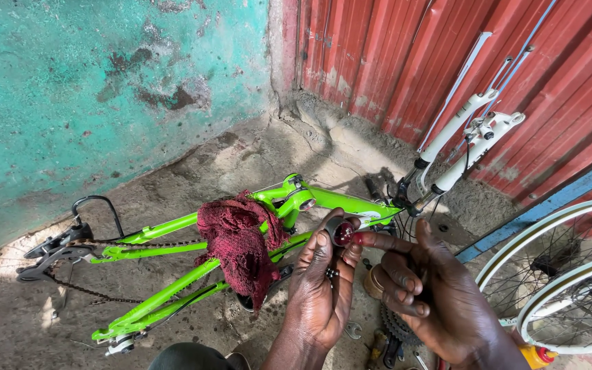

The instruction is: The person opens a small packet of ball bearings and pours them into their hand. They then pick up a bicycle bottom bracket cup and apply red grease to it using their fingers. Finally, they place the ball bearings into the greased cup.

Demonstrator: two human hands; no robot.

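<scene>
My left hand [320, 291] grips a small round metal part [341, 231] smeared with red grease, held up between thumb and fingers. The index fingertip of my right hand [425, 293] touches the grease on that part; its other fingers are curled loosely and hold nothing. Below both hands a bright green bicycle frame [173, 288] lies upside down on the concrete floor, with no wheels fitted. A dark red rag [240, 243] is draped over the middle of the frame. The chain [87, 290] hangs slack at the frame's left end.
A white suspension fork [471, 140] leans up toward the red corrugated metal wall [392, 62]. Two spoked wheels [563, 288] stand at the right. Small parts, a sprocket [392, 327] and a washer [353, 331], lie on the floor under my hands. A teal wall [90, 89] stands at the left.
</scene>
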